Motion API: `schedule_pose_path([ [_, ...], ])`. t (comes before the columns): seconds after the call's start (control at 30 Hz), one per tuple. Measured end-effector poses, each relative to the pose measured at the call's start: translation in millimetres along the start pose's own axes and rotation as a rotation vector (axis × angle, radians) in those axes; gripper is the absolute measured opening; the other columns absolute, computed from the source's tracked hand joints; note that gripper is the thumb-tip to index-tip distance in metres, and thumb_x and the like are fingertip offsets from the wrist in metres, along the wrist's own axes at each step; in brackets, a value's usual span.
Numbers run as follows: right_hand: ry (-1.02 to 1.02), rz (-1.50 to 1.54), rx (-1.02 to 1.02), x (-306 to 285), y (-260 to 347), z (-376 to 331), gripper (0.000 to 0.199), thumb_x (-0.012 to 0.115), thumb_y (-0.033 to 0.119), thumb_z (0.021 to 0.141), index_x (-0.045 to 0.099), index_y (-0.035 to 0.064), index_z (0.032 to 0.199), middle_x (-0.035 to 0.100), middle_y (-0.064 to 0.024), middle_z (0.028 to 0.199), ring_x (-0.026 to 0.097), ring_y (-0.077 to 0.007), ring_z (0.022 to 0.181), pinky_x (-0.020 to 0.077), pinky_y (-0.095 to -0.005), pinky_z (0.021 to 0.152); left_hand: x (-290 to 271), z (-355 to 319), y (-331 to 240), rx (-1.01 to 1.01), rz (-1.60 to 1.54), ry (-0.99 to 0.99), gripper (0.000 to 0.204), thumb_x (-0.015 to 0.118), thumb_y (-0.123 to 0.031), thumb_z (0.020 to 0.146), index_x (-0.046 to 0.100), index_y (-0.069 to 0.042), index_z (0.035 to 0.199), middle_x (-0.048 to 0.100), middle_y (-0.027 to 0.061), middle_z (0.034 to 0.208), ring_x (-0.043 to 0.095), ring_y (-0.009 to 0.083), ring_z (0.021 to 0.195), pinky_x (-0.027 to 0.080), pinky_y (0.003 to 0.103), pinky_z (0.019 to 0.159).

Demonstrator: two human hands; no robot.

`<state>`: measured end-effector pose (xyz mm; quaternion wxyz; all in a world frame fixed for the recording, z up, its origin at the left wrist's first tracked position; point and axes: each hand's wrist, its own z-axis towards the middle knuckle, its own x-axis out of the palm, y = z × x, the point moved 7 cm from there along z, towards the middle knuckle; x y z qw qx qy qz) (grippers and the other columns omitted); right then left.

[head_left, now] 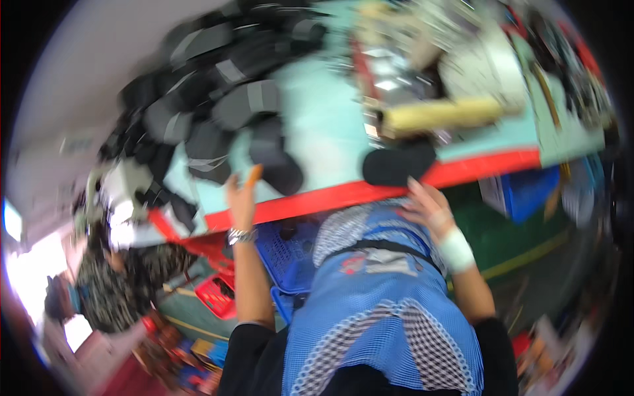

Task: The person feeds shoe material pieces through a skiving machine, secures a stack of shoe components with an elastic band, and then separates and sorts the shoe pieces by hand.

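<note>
The picture is blurred by motion. My left hand (242,195) is raised against the red edge of a pale green table (317,125), just below a pile of black padded pieces (218,99). A small orange thing (255,173) shows at its fingertips; the blur hides whether I grip it. A metal band (241,235) circles that wrist. My right hand (426,206) lies with fingers apart at the table's edge, over my blue checked apron (383,310), just under a black oval piece (399,164). A white band (456,249) wraps the right wrist.
A yellowish roll (441,113) and cluttered tools lie on the table's far right. A blue basket (288,247) and a red basket (218,294) sit below the table. A blue crate (528,191) stands at the right. Another person (112,290) is at the left.
</note>
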<state>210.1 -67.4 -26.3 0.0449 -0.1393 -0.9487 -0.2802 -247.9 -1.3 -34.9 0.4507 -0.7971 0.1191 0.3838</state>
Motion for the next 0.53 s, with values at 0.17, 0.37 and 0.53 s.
schedule_pose_path([
  [0.17,0.293,-0.249,-0.355,-0.7,9.8,-33.4,0.044,0.068,0.015,0.091,0.051,0.0,0.129,0.064,-0.0134,0.112,0.063,-0.0209,0.105,0.0544,-0.036,0.087,70.2,-3.7,-64.3,-0.35,-0.301,0.379,0.06,0.09,-0.036,0.064,0.069,0.011,0.096,0.072,0.0158,0.093,0.068,0.0191,0.078,0.055,0.032,0.07],
  [0.37,0.326,-0.522,-0.399,124.7,22.2,29.5,0.044,0.068,0.016,0.093,0.051,-0.0065,0.127,0.064,-0.0158,0.111,0.064,-0.0194,0.099,0.0532,-0.0306,0.087,73.8,-29.7,-60.9,-0.06,-0.338,0.167,0.078,0.093,-0.035,0.062,0.056,0.015,0.11,0.069,0.02,0.099,0.067,0.0203,0.088,0.055,0.035,0.072],
  [0.53,0.616,-0.63,-0.541,170.1,29.2,28.1,0.07,0.063,0.03,0.096,0.032,-0.0049,0.147,0.054,-0.016,0.133,0.05,-0.0241,0.122,0.0375,-0.0357,0.106,67.7,-106.5,-94.3,0.266,-0.812,0.43,0.086,0.086,-0.023,0.075,0.039,0.008,0.14,0.039,0.0231,0.149,0.033,0.0231,0.142,0.02,0.034,0.119],
])
